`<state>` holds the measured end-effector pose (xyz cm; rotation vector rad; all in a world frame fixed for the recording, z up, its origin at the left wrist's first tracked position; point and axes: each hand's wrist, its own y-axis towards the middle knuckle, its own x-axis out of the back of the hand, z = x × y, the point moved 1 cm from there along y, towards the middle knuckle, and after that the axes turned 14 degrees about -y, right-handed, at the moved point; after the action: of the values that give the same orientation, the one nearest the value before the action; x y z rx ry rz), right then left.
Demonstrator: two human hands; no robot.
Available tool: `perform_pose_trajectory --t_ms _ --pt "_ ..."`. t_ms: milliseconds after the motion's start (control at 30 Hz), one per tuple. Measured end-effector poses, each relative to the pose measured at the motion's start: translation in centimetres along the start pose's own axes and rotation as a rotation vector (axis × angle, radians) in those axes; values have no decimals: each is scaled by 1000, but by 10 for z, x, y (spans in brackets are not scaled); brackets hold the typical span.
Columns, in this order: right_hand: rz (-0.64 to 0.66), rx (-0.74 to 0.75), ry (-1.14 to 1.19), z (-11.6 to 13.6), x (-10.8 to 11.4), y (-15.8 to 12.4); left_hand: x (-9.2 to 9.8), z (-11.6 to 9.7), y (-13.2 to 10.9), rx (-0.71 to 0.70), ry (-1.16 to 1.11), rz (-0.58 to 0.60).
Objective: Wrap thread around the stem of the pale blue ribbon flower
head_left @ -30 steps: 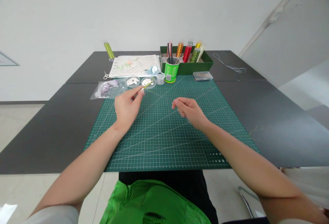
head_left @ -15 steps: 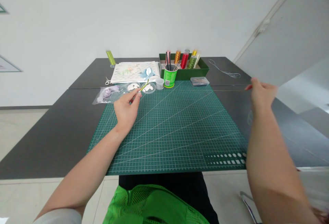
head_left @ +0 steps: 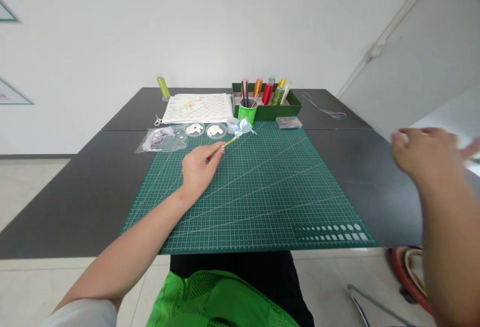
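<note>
My left hand (head_left: 198, 169) rests on the green cutting mat (head_left: 262, 197) and pinches the thin green stem of a pale blue paper flower (head_left: 242, 127), which points up and to the right. My right hand (head_left: 425, 156) is raised off to the right above the dark table (head_left: 93, 182), blurred by motion, fingers loosely curled; whether it holds a fine thread I cannot tell.
Behind the mat stand a green cup (head_left: 246, 112) of tools, a green box (head_left: 268, 107) of coloured spools, two small dishes (head_left: 205, 129), a plastic bag (head_left: 160, 138), printed sheets (head_left: 198, 107), scissors (head_left: 157, 120), a clear case (head_left: 288, 123), a cord (head_left: 324, 108).
My right hand swung from the mat's middle far out to the right and up. My left hand shifted right, carrying the flower from beside the dishes toward the cup.
</note>
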<state>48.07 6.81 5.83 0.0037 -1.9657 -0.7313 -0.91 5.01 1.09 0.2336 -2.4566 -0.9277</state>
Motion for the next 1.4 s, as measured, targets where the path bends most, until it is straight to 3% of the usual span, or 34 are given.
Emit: perform_pose_trajectory --t_ms 133,233,333,433,500,567,600,667,867,933,1100,1267,1400 --pt "164 647 535 127 65 -44 -4 -9 -7 -1 -12 44" --pt "354 905 932 198 94 -80 -4 -10 -9 -8 -10 47" --pt "529 916 1338 242 105 -105 -4 -9 -10 -41 2 45" --pt "658 847 1699 264 107 -117 -5 -10 -12 -67 27 56" --pt "734 776 1765 270 107 -121 -5 -10 -13 -61 36 60" --pt "727 734 1691 270 106 -124 -5 -10 -14 -52 42 63" --pt "659 736 1615 268 106 -125 -5 -9 -14 -51 47 64" --pt "397 768 1416 264 103 -126 -6 -8 -15 -52 61 71" --pt "-695 935 753 244 99 -130 -8 -6 -15 5 109 88" --pt "-943 959 596 234 103 -129 -9 -6 -14 63 137 97" --pt "-1142 1123 473 214 120 -122 -10 -6 -13 145 133 125" --pt "-1117 1282 465 205 133 -125 -10 -6 -15 141 179 166" --pt "-1085 1273 520 196 149 -116 -11 -6 -18 -29 283 226"
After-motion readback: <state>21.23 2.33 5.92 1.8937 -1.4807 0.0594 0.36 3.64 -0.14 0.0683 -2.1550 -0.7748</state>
